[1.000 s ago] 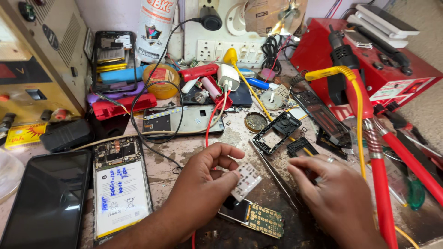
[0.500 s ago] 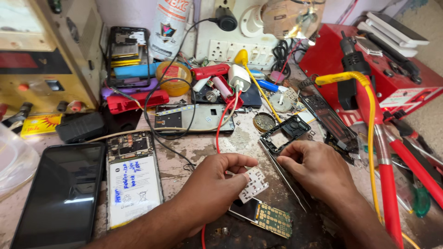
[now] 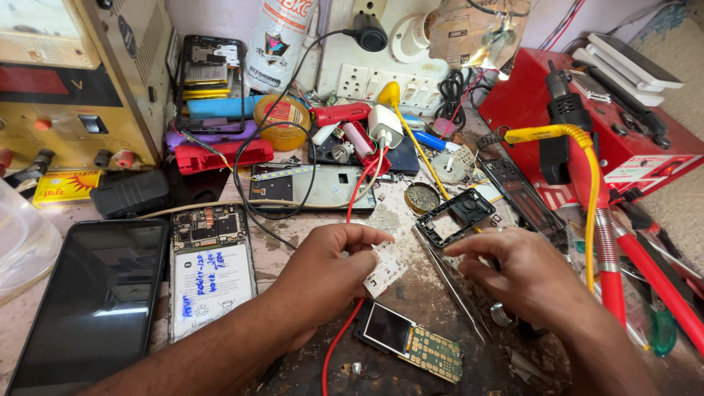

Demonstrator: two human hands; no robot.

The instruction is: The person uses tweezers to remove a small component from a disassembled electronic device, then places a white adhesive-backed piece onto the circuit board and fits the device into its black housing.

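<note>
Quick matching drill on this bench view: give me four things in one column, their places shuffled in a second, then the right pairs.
Things:
1. keypad sheet
2. phone board
3. black frame
4. tweezers

Places:
A. lying on the bench between the two hands
B. in the left hand's fingers
C. on the bench near the front edge, below the left hand
D. just beyond the right hand's fingertips

Pairs: 1-B, 2-C, 3-D, 4-A
</note>
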